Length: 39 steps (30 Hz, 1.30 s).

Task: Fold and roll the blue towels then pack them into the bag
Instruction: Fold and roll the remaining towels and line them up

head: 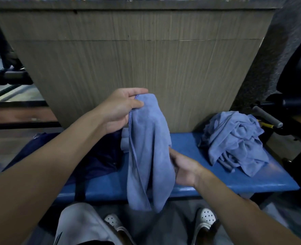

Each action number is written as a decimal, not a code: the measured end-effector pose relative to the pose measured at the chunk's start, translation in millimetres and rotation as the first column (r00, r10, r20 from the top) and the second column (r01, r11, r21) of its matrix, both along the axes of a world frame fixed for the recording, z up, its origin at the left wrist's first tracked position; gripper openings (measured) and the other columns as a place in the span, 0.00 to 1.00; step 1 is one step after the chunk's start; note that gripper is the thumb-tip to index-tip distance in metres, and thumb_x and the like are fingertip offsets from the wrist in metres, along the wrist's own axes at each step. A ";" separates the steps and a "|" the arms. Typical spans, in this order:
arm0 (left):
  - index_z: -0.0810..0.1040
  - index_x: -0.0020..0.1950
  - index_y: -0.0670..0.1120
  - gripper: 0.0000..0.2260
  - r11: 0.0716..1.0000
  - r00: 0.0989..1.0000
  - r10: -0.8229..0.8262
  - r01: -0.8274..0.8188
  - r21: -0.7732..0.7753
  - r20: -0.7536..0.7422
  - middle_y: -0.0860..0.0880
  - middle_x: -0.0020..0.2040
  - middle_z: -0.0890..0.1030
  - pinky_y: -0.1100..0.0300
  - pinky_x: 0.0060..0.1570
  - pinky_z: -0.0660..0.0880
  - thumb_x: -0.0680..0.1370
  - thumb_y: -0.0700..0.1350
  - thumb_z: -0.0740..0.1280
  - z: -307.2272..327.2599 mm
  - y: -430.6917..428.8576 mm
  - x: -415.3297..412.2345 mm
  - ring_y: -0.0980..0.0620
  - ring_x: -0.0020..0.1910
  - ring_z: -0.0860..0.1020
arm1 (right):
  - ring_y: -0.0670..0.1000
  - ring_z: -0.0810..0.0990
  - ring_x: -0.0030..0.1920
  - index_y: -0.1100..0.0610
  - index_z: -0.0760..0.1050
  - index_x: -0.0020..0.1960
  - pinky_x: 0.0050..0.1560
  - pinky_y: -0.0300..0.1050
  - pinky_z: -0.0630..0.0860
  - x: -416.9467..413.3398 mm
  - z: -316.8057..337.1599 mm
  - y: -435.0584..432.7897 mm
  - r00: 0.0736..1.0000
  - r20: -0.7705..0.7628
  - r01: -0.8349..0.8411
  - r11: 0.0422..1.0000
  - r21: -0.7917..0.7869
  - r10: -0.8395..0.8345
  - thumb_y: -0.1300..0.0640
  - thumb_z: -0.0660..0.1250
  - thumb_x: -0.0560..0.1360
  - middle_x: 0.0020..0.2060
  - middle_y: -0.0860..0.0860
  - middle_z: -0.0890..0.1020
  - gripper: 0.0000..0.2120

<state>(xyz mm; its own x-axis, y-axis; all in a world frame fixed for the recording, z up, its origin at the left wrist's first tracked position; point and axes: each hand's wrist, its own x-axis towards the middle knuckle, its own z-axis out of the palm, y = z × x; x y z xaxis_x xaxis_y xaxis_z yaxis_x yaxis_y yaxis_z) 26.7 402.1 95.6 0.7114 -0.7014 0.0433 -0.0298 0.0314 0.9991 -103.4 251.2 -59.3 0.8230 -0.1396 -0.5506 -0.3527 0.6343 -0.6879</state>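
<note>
A blue towel (149, 152) hangs lengthwise in front of me, over the blue bench (234, 179). My left hand (121, 108) pinches its top hem between thumb and fingers. My right hand (183, 167) grips the towel's right edge about halfway down, fingers hidden behind the cloth. A heap of crumpled blue towels (234, 140) lies on the bench's right end. The dark navy bag (100, 160) lies on the bench's left end, under my left forearm. A rolled blue towel (125, 142) peeks out behind the hanging one, next to the bag.
A wood-grain panel (137, 68) stands right behind the bench. Black metal bars and a frame (8, 76) are at the left. A black handle with a grey grip (268, 117) juts out at the right. My white shoes (206, 218) are below the bench.
</note>
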 end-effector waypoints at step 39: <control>0.69 0.37 0.45 0.15 0.874 0.830 0.444 -0.484 0.039 0.337 0.44 0.32 0.71 0.63 0.23 0.75 0.73 0.29 0.71 -1.8 24.2 43.7 0.53 0.26 0.73 | 0.49 0.74 0.34 0.56 0.72 0.43 0.32 0.40 0.75 -21.5 142.5 -114.1 0.896 0.366 0.427 0.264 -0.865 -0.251 0.62 0.74 0.72 0.33 0.52 0.75 0.10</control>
<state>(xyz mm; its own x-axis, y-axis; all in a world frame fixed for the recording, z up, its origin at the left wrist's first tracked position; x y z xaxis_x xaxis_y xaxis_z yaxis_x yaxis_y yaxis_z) 70.4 426.4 93.8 0.9180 -0.3055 0.2528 -0.3167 -0.1813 0.9310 -124.9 137.2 83.2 0.6116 -0.7561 0.2330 -0.1276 -0.3849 -0.9141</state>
